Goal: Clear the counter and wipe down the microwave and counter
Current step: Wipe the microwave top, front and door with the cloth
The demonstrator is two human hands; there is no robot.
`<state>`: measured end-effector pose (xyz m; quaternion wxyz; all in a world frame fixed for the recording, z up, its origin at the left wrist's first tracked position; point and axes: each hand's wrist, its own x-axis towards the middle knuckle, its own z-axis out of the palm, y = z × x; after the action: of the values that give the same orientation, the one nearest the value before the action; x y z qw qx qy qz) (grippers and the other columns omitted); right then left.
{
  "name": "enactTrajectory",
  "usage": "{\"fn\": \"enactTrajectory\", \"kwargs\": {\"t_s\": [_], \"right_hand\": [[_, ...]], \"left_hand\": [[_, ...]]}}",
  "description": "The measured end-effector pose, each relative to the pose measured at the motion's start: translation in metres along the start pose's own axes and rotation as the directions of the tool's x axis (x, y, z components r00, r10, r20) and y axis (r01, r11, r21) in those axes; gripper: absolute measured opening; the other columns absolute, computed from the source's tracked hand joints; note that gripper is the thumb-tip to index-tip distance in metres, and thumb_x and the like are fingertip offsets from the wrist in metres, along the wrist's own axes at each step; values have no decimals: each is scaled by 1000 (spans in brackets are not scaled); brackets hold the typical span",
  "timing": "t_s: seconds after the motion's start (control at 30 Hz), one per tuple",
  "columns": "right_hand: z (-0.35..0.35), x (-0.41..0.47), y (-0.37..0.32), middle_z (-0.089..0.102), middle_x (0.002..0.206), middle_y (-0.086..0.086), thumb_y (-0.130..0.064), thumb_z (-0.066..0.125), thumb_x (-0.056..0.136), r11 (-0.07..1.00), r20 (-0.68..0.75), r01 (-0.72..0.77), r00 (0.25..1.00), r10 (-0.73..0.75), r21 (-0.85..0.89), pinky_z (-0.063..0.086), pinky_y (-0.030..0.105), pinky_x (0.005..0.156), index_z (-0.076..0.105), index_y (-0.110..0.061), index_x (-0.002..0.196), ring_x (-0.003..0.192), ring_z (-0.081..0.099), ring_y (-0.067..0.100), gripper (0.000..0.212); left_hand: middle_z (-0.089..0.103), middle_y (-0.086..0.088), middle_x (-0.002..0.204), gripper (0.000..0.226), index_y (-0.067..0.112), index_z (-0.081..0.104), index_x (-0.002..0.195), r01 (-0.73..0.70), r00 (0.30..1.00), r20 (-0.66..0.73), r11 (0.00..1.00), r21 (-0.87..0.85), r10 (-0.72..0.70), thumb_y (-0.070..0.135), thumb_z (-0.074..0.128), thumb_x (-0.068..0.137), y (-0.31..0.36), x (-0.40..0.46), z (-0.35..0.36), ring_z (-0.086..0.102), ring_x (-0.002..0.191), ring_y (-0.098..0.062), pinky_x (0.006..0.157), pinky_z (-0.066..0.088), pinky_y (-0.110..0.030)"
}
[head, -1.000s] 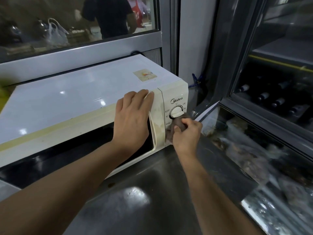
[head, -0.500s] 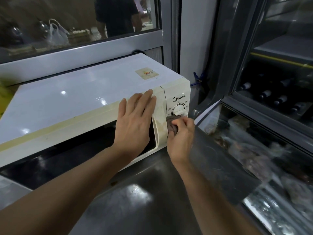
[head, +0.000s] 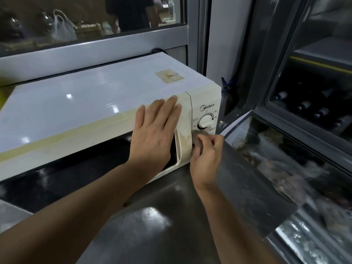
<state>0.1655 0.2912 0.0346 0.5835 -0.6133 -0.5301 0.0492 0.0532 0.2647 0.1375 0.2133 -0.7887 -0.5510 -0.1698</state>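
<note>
A white microwave (head: 91, 103) stands on the dark steel counter (head: 156, 221), its door facing me. My left hand (head: 154, 136) lies flat with straight fingers against the upper right of the door, by the handle. My right hand (head: 207, 155) grips a small grey-brown cloth (head: 197, 137) and presses it on the control panel just below the white dial (head: 205, 121). Most of the cloth is hidden by my fingers.
A glass-topped freezer case (head: 285, 168) with frozen goods adjoins the counter on the right, and a glass-door fridge (head: 314, 103) with bottles stands behind it. A window (head: 91, 20) behind the microwave shows a person and a plastic bag.
My right hand has slid the cloth from beside the dial down and left on the panel. My left hand's fingers have straightened and slipped from the top edge onto the door front.
</note>
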Motion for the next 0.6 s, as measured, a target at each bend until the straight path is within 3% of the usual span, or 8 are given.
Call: {"fn": "enactTrajectory", "kwargs": {"t_s": [0.1, 0.17, 0.2, 0.27, 0.37, 0.47, 0.53, 0.6], "right_hand": [[-3, -22, 30, 49, 109, 8, -11, 59, 87, 949, 296, -139, 929, 224, -283, 49, 36, 72, 67, -10, 95, 96, 56, 25, 12], [-5, -37, 39, 49, 112, 10, -9, 56, 87, 942, 386, -213, 871, 303, -259, 49, 33, 79, 66, -6, 95, 100, 55, 25, 13], [-5, -39, 39, 50, 111, 12, -6, 57, 85, 955, 357, -219, 891, 280, -202, 46, 28, 80, 67, -4, 93, 96, 57, 26, 13], [-5, -32, 29, 53, 104, 15, 1, 61, 81, 976, 154, -204, 965, 214, -76, 37, 15, 78, 68, -3, 89, 86, 58, 23, 11], [-3, -13, 14, 54, 102, 18, 8, 63, 75, 993, -92, -106, 990, 111, 60, 38, 12, 82, 67, 2, 91, 86, 50, 11, 18], [5, -12, 13, 51, 103, 19, 11, 61, 76, 997, -68, -51, 996, 54, 52, 37, 10, 81, 66, 4, 95, 86, 48, 10, 21], [9, -17, 21, 50, 104, 16, 8, 61, 77, 998, -16, -57, 998, 58, 22, 33, 8, 82, 66, 2, 96, 85, 49, 12, 21], [10, -21, 34, 50, 110, 15, 5, 61, 80, 990, 122, -126, 984, 133, -64, 33, 6, 82, 66, -1, 99, 90, 55, 20, 21]], "left_hand": [[35, -11, 149, 65, 6, 45, 136, 8, 1000, 14, 1000, 14, -8, 12, 24, 75, 1, -1, 1, 37, 132, -37, 108, 23, -55], [30, -11, 152, 61, 6, 45, 136, -3, 1000, 19, 1000, 27, 3, 8, 34, 76, 4, -5, 3, 31, 136, -38, 108, 20, -57], [30, -11, 152, 60, 6, 47, 134, -17, 1000, 14, 999, 40, 16, 5, 43, 75, 4, -7, 5, 30, 137, -38, 107, 21, -58], [33, -12, 150, 60, 5, 51, 131, -57, 998, -12, 994, 88, 59, -1, 56, 71, 3, -10, 9, 31, 137, -39, 104, 27, -59], [37, -11, 149, 49, 5, 55, 128, -144, 988, -40, 980, 140, 151, 1, 50, 79, 2, -13, 14, 33, 137, -36, 102, 31, -58], [43, -9, 145, 51, 6, 57, 126, -204, 977, -23, 964, 173, 211, 8, 29, 84, 4, -16, 19, 39, 134, -32, 102, 33, -55], [44, -9, 144, 52, 6, 57, 126, -195, 980, -3, 966, 172, 199, 8, 29, 82, 6, -18, 21, 40, 134, -31, 103, 33, -54], [44, -10, 144, 52, 5, 57, 126, -191, 981, 8, 966, 173, 192, 6, 35, 79, 8, -20, 24, 39, 134, -32, 104, 32, -54]]}}
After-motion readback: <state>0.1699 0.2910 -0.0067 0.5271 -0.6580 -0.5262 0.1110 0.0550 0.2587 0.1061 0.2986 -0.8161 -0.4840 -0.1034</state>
